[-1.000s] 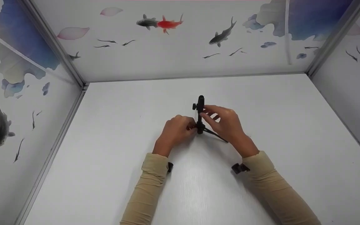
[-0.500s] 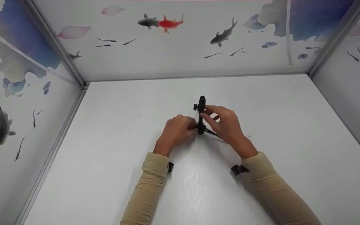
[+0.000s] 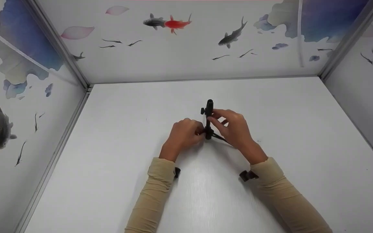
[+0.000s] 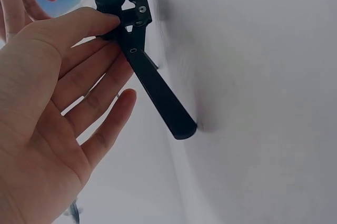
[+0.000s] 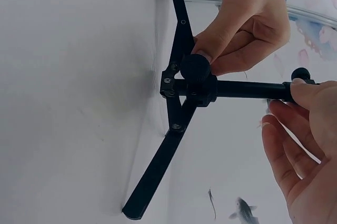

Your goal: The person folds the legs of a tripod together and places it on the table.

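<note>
A small black tripod point(image 3: 209, 106) stands upright on the table between the two hands, its legs spread. My left hand point(image 3: 185, 136) pinches the hub low on it, the thumb at a round knob point(image 5: 195, 69) in the right wrist view. Higher up, my right hand point(image 3: 233, 126) holds the upper end of the centre post point(image 5: 247, 89) between thumb and fingers, just by a smaller knob point(image 5: 300, 73). One splayed leg point(image 4: 163, 97) reaches down to the table surface in the left wrist view. Another leg passes partly behind the right hand in the head view.
The white table point(image 3: 125, 110) is bounded by walls at the back and both sides, printed with fish and petals. Metal frame posts point(image 3: 351, 40) stand in the back corners. A small dark wrist camera point(image 3: 247, 175) sits at each cuff.
Both hands keep their hold and the tripod stays upright. A leg tip seen beside the right hand one second ago is now mostly covered by it. The head view shifts slightly.
</note>
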`<state>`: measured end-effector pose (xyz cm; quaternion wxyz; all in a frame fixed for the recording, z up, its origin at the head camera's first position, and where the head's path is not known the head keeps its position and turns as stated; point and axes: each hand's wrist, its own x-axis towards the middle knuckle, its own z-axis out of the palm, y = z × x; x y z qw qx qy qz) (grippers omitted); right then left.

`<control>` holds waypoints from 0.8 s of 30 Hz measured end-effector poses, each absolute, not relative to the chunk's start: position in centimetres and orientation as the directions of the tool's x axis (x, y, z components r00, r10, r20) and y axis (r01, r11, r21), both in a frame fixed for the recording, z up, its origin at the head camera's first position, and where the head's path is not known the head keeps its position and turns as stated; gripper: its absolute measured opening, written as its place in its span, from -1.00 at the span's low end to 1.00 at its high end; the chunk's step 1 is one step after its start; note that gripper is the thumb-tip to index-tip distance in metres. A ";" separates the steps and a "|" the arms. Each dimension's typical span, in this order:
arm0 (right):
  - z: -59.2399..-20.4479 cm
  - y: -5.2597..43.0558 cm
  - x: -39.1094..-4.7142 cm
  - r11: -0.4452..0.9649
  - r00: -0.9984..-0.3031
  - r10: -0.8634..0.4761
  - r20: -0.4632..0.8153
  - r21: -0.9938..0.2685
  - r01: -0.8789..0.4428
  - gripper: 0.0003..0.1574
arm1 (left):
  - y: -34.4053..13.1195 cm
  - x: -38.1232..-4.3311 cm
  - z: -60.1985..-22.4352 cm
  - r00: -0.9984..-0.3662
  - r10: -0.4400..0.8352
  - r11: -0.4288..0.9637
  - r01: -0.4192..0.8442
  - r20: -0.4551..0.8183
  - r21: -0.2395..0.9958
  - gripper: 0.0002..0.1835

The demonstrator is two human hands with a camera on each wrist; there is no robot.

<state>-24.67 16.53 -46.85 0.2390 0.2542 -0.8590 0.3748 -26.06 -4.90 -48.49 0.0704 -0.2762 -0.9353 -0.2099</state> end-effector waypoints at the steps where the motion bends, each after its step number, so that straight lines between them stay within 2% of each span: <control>1: -46.9 16.5 -24.7 0.593 -0.757 -0.258 0.601 -0.519 -0.615 -0.70 | -4.9 -26.1 -48.5 -0.836 0.488 0.760 0.549 0.251 0.349 -0.92; 24: -46.9 16.8 -24.8 0.590 -0.745 -0.272 0.609 -0.506 -0.629 -0.68 | -4.9 -26.1 -48.5 -0.831 0.486 0.757 0.556 0.272 0.345 -0.90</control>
